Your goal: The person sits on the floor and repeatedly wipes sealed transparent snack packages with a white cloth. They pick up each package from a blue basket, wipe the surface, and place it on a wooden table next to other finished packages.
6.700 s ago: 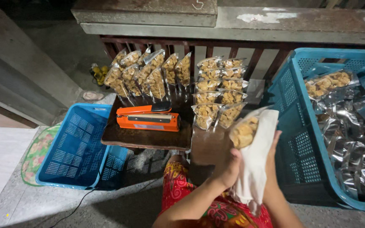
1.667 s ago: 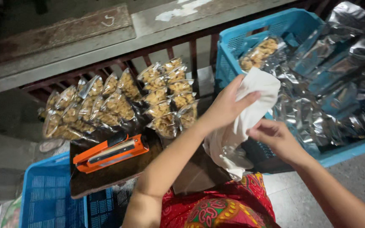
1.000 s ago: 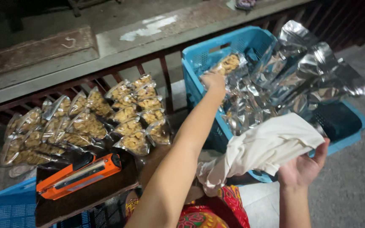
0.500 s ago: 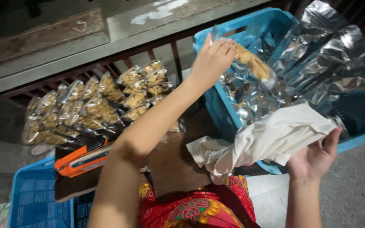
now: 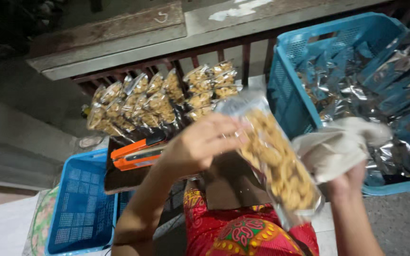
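Clear plastic snack pouch (image 5: 276, 163), long and filled with golden fried pieces, is held up just left of the large blue plastic crate (image 5: 290, 90) of silver foil bags. Left hand (image 5: 200, 144) is clamped around the pouch's upper end; right hand (image 5: 345, 178), below the crate's near corner, is bunched tight on a cream cotton cloth (image 5: 338, 147) that touches the pouch's side. Judging by this, wiping the pouch is the step in hand (cloth and pouch just meeting). Well left of the crate lie 2 clusters of sealed snack packs (image 5: 157, 99) and an orange heat sealer (image 5: 136, 151). The next move calls for a steady hold and firm strokes.
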